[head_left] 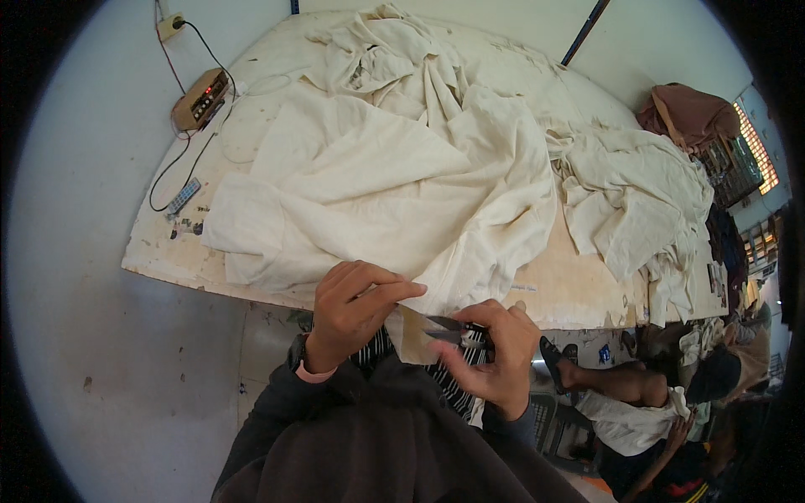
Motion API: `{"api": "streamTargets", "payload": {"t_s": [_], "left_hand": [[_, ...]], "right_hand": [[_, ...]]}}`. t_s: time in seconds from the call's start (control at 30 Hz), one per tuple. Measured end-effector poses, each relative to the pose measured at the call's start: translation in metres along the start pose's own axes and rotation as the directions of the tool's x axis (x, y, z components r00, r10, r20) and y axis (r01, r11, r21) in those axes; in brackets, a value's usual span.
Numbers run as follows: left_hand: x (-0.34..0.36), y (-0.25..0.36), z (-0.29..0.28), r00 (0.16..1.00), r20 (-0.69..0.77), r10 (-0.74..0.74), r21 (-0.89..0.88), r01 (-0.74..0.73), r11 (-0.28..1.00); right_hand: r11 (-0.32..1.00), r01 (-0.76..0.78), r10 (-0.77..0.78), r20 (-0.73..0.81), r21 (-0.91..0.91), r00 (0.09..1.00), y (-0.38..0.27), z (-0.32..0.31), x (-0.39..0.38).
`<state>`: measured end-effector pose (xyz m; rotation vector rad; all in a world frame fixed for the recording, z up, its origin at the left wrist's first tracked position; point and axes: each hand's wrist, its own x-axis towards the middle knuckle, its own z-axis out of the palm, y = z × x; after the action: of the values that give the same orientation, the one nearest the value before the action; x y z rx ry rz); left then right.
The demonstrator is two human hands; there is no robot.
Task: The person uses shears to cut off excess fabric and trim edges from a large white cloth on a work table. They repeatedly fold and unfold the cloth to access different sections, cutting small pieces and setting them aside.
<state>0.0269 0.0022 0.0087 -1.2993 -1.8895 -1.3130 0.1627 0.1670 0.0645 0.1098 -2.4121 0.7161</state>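
Two hands are working close together at the near edge of the table (579, 303): the left hand (356, 312) is pinching, as far as I'm seeing, a margin of the cream cloth (377, 201), fingers drawn in narrow, while the right hand (501, 348) is curling round the black handles of the small scissors (453, 333), blades pointing toward the pinch. Most of that cloth is lying ahead of the grip in loose folds, and a tan flap (413, 337) is hanging just below the left fingers, between the hands. Going by those soft ripples, I'm judging it limp and light at the margin but heavier as a heap, the bulk probably dragging against any pull; it's looking matt rather than slippery, and hardly fragile, blades aside. The flap is seeming slightly stiffer. Good holding, I'm thinking, is coming from a pinch right beside the blades, fingertips well away from the points. Now for what's hiding: the left thumb is sitting out of sight, so I'm not telling how firmly it's pressing; the blade tips are merging with the flap, leaving contact unclear; and the flap's lower end is blurring against the striped clothing (454, 392) below the grip.
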Motion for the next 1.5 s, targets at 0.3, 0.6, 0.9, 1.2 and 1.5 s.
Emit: {"api": "streamTargets", "payload": {"t_s": [0.3,0.6,0.9,1.2,1.5], "left_hand": [[-0.002,-0.004,0.014,0.878,0.421,-0.227,-0.628,0.462,0.626],[-0.015,-0.008,0.020,0.726,0.591,-0.351,-0.654,0.686,0.319],[-0.012,-0.004,0.024,0.782,0.546,-0.301,-0.630,0.620,0.467],[-0.012,-0.007,0.020,0.781,0.574,-0.245,-0.651,0.617,0.441],[-0.021,-0.018,-0.002,0.721,0.347,-0.599,-0.718,0.616,0.325]], "right_hand": [[0.396,-0.521,0.573,0.240,0.756,0.784,0.041,0.012,-0.005],[0.730,-0.412,0.468,0.041,0.545,0.883,0.032,0.011,-0.016],[0.734,-0.452,0.456,0.125,0.507,0.881,0.027,0.013,-0.015],[0.612,-0.498,0.437,0.263,0.614,0.860,0.026,0.012,-0.012],[0.545,-0.307,0.822,-0.426,0.780,0.378,0.160,-0.096,0.002]]}}
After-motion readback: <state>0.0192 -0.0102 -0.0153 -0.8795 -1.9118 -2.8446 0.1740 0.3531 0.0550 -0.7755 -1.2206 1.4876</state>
